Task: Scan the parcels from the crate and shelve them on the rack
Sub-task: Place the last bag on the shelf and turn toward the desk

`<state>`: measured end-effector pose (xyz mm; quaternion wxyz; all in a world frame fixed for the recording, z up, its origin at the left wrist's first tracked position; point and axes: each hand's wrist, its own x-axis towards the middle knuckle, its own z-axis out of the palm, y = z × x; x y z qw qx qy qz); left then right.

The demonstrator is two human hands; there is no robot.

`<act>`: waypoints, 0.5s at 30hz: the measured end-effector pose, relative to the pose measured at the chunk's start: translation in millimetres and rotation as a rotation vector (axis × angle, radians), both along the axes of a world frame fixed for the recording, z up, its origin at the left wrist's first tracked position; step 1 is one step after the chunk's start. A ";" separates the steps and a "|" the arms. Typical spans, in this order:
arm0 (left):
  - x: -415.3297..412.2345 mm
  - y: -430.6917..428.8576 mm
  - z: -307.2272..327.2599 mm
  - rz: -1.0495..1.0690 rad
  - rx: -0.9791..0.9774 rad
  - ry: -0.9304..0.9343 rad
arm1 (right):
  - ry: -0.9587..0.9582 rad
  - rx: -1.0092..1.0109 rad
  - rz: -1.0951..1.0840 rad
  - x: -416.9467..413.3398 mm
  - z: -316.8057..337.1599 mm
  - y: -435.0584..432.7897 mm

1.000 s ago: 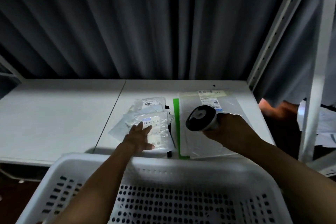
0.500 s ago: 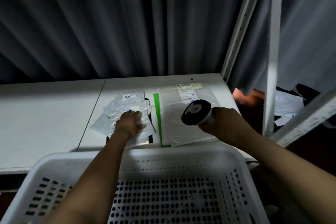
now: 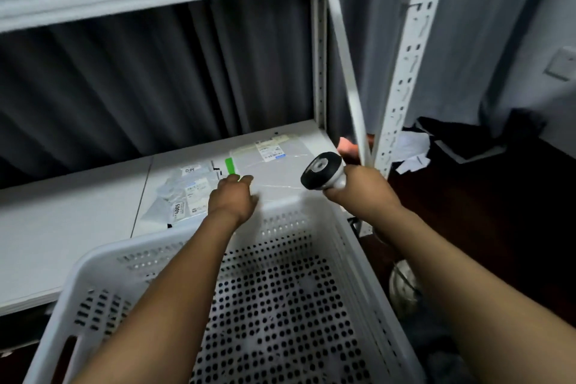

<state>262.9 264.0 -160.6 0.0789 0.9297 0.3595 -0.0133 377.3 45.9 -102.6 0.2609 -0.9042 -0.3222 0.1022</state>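
I count one large clear parcel, about three small parcels overlapping, one scanner, one white crate, two hands.

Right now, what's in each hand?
Left hand: loosely curled over the edge of the large parcel on the shelf; whether it grips anything cannot be told.
Right hand: closed around the scanner.

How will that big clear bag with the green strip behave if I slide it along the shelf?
The big clear bag lies flat and shows creases, so it is probably thin, floppy and light. Its glossy film will likely slide easily on the smooth shelf, and may ride over the small parcels beside it.
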 end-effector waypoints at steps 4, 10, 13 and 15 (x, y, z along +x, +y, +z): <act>-29.0 -58.0 29.2 -0.051 0.019 0.014 | -0.044 0.009 0.012 -34.8 14.5 -49.0; -78.3 -126.1 90.7 -0.080 0.007 -0.009 | -0.022 0.056 -0.005 -73.3 65.7 -121.5; -96.0 -161.0 135.5 -0.112 0.010 -0.068 | -0.063 0.039 -0.029 -85.5 111.7 -161.0; -99.7 -179.2 161.6 -0.142 0.008 -0.108 | -0.064 0.069 -0.057 -88.4 140.1 -184.1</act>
